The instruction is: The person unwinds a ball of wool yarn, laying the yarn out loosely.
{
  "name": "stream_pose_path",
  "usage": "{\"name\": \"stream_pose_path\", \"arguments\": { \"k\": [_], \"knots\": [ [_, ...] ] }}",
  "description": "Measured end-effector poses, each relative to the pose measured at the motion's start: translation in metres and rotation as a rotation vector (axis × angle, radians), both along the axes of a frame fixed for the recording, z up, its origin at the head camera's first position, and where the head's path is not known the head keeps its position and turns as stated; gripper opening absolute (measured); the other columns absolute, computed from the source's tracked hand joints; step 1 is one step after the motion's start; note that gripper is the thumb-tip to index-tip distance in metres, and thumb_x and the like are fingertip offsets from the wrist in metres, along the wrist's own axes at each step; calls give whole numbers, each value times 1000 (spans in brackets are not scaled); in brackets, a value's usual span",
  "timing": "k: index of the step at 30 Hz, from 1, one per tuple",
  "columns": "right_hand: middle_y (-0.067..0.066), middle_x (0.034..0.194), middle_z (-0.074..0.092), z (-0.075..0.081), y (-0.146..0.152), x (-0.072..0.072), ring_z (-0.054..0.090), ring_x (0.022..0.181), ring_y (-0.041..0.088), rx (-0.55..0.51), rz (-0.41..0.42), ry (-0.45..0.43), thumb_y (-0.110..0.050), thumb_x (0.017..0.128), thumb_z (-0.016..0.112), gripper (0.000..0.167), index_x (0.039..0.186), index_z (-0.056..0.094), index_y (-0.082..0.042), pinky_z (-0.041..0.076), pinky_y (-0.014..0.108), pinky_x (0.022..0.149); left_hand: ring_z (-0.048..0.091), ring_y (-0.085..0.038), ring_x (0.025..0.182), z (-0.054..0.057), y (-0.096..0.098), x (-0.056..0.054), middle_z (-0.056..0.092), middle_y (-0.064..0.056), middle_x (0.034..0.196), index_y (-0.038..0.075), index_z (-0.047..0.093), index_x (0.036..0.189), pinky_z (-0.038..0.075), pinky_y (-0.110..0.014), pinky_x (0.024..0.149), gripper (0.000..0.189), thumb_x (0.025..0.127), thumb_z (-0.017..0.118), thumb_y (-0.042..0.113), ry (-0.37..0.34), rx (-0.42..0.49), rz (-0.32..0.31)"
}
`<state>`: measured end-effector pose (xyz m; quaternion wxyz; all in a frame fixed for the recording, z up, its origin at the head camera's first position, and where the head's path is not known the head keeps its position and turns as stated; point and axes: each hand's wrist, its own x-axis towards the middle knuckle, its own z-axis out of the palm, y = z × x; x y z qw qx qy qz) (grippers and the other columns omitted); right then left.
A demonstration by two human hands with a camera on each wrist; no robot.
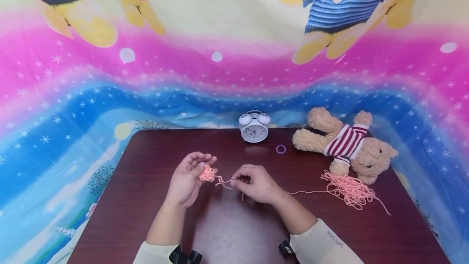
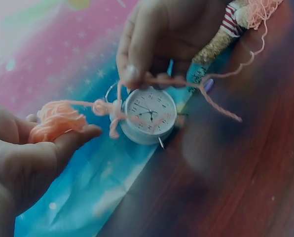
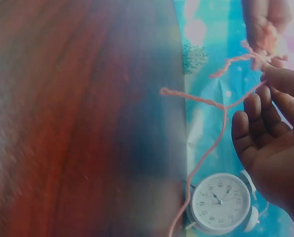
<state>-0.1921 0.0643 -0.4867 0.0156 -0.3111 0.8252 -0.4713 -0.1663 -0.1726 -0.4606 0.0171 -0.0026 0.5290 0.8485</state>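
My left hand [image 1: 185, 180] holds a small wound bundle of peach yarn [image 1: 207, 173] between thumb and fingers, above the middle of the table. A knotted piece with a short loose end [image 2: 105, 107] stretches from the bundle toward my right hand [image 1: 258, 184]. Thumb and forefinger of that hand pinch the yarn strand [image 3: 245, 96]; its other fingers are loosely bent in the right wrist view. Past the pinch, a twisted tail [image 3: 191, 98] branches off the strand. The strand runs on across the table to a loose heap of the same yarn [image 1: 351, 192] at the right.
A white twin-bell alarm clock [image 1: 254, 133] stands at the table's back edge, with a purple ring [image 1: 281, 145] lying nearby. On the right, a teddy bear [image 1: 344, 141] in a striped shirt lies beside the yarn heap. A printed cloth [image 1: 220, 72] hangs behind the dark table [image 1: 146, 199].
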Motion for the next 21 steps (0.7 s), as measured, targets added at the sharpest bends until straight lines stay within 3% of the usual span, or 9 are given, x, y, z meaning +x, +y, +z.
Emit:
{"name": "stream_pose_path", "arguments": {
  "k": [5,10,14,17,21],
  "knots": [
    [-13,87,68,6,9,-4,62,77,6,-4,-36,23,-17,93,77,4,92,79,-20,55,25,69,54,-37,136,-13,-6,0,51,-19,140,1,45,129,63,-36,81,21,109,39,0,-117,-52,-97],
    [-13,89,68,13,15,-6,62,79,7,-7,-53,23,-16,93,78,7,94,79,-22,55,27,69,57,-39,129,-33,-10,4,45,-24,143,-3,42,134,59,-51,94,30,110,49,13,-217,-42,-202],
    [-13,88,68,15,19,-7,63,79,8,-10,-60,31,-16,93,77,7,94,79,-22,57,31,70,64,-27,117,-45,-10,7,46,-29,144,-8,38,141,56,-41,102,49,102,63,6,-207,-135,-246],
    [-13,86,67,16,23,-7,62,78,8,-13,-62,41,-17,93,78,6,94,79,-23,56,31,68,67,-21,111,-51,-10,8,50,-33,142,-9,41,142,57,-31,96,56,94,70,-4,-167,-238,-229],
    [-14,85,66,17,31,-4,61,77,7,-8,-65,48,-21,94,77,3,93,79,-22,54,26,67,69,-24,110,-52,-11,10,56,-33,136,-8,50,136,59,-27,87,55,86,73,-10,-142,-333,-158]
  ]
}}
